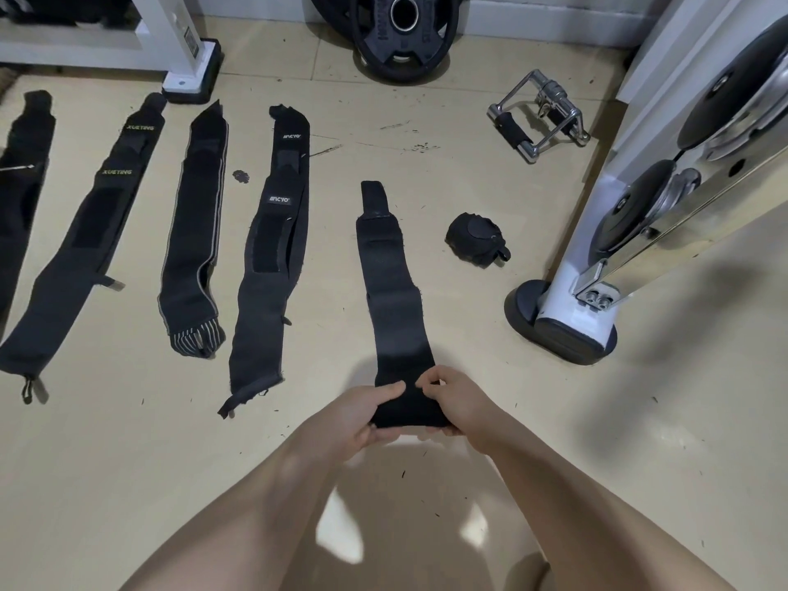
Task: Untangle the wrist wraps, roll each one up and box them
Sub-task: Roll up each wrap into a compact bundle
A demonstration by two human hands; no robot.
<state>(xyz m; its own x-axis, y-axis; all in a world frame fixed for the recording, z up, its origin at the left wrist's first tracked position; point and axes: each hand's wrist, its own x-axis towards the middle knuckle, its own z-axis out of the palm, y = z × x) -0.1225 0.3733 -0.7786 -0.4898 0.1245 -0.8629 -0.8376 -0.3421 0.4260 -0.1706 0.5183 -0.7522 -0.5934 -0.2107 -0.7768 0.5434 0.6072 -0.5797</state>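
Gripping near end of the wrap [394, 300] w/ both hands: left hand [366, 413] pinching the left corner, thumb on top, fingers curled under; right hand [452, 409] pinching the right corner, thumb and forefinger bent onto the fabric. Holding the end lifted just off the floor [554, 420], prob. to start the first tight turn of a roll, since a roll needs a firm core. Keeping the rest of the strip lying straight away from the body, narrow tab at far end, so it's feeding in w/o twisting.

Sitting just right of that strip, apart from it: rolled wrap [475, 241], tab wrapped over, looking like one finished and parked aside till boxing.

Lying to the left, side by side and not touching: branded wrap [268, 258], then striped wrap [194, 245], then lettered wrap [83, 245], and edge wrap [23, 198] half cut off by the frame. Laid flat and parallel, so seemingly untangled and queued for rolling.

Not showing any box in view; can't tell where it is.

Further out: cable handle [539, 115], weight plate [405, 32] leaning on the wall, machine post [575, 309] at right.
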